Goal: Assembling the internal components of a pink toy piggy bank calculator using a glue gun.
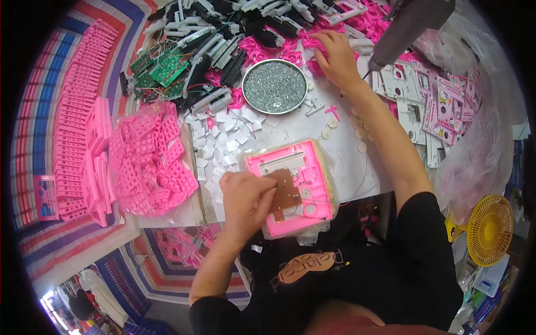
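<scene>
On the table in front of me a pink plastic housing (324,192) lies over a cloudy plastic wrap, its inside facing up. My left hand (245,202) is closed at the left edge of a brown circuit board (287,196), which rests over the housing. Thin wires run from the board area to the right. My right hand (339,62) is stretched to the far side, its thumb and fingers apart, over the pile of pink plastic parts (304,40). A round tin of small metal screws (274,86) sits between the hands.
Black and grey parts (223,50) and green circuit boards (167,70) heap at the back left. White paper pieces (223,137) lie left of the housing. Pink button grids (151,162) fill a bag. A power screwdriver (391,44) hangs right; white panels (410,114) lie below it.
</scene>
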The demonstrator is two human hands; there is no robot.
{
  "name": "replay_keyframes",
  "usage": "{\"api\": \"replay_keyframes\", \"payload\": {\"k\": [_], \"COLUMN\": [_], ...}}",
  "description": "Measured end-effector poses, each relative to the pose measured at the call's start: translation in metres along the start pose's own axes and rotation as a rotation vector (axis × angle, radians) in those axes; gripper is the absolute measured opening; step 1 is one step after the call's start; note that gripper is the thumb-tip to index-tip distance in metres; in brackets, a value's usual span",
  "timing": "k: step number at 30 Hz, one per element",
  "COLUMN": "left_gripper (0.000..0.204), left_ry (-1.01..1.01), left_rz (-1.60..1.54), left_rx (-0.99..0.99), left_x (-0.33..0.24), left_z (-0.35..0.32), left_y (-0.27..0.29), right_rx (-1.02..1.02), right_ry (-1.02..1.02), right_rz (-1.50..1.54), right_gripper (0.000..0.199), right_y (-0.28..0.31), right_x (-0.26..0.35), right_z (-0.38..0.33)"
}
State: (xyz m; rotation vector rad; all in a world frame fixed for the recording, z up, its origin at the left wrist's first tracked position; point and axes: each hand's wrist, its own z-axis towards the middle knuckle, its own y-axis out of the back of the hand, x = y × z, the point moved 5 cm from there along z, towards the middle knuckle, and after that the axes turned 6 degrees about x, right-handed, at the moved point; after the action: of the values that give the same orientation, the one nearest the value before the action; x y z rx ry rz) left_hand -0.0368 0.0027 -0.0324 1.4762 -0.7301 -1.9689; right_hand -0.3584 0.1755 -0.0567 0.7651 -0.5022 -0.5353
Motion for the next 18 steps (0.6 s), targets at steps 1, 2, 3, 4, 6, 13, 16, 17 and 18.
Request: {"api": "replay_keyframes", "payload": {"k": [1,2,3,4,6,13,16,17,18], "left_gripper": [0.017,0.016,0.016,0.016,0.016,0.017,0.016,0.014,0.013], "left_ry": [0.034,0.057,0.062,0.051,0.046,0.091,0.097,0.118,0.141], "left_rz": [-0.027,-0.063,-0.046,-0.048,-0.052,-0.059,-0.101,-0.146,-0.188], "left_rx": [-0.033,-0.063,-0.073,-0.103,-0.156,-0.218,-0.257,-0.272,-0.288], "left_x": [0.003,0.004,0.003,0.002,0.000,0.009,0.015,0.021,0.025], "left_z": [-0.004,-0.005,-0.003,0.001,0.003,-0.005,-0.005,-0.005,-0.005], "left_y": [0.002,0.002,0.003,0.003,0.003,0.012,0.013,0.010,0.010], "right_rx": [-0.016,-0.032,0.045,0.120,0.165,0.265,0.387,0.484,0.575], "right_ry": [0.014,0.023,0.008,-0.015,0.126,-0.431,-0.348,-0.135,0.079], "right_rz": [0.047,0.080,-0.003,-0.092,-0.157,0.559,0.814,0.718,0.619], "right_gripper": [0.036,0.037,0.039,0.041,0.043,0.039,0.041,0.043,0.044], "right_y": [-0.015,-0.023,-0.035,-0.042,-0.054,0.035,0.106,0.122,0.130], "right_x": [0.003,0.002,0.002,-0.003,-0.023,-0.021,0.069,0.100,0.126], "right_z": [0.018,0.033,0.046,0.056,0.071,-0.006,-0.084,-0.095,-0.105]}}
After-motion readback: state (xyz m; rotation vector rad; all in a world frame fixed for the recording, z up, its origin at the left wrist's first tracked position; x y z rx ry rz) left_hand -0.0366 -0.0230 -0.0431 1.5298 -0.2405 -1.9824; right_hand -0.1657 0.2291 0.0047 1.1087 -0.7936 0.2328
